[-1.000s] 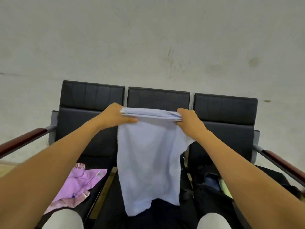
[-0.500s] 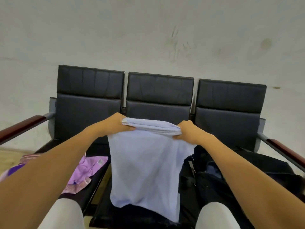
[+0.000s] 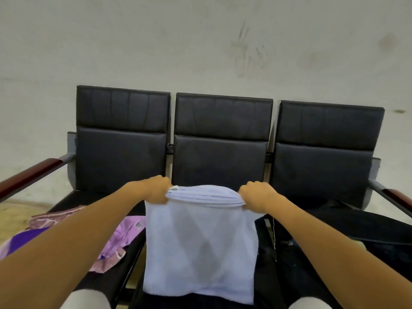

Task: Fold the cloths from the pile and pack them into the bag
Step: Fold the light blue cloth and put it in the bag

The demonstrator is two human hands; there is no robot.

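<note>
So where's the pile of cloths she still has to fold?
In the head view the pile of cloths, purple and pink, lies on the left seat of the black bench, beside the light blue cloth both hands hold over the middle seat.

Both hands — left hand (image 3: 157,190), right hand (image 3: 256,196) — hold the lavender cloth (image 3: 200,246).

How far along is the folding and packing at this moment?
Done: nothing visibly packed. In hand: the left hand and right hand hold the half-folded light blue cloth by its folded top edge. Left: purple cloths lie unfolded; the black bag awaits.
</note>
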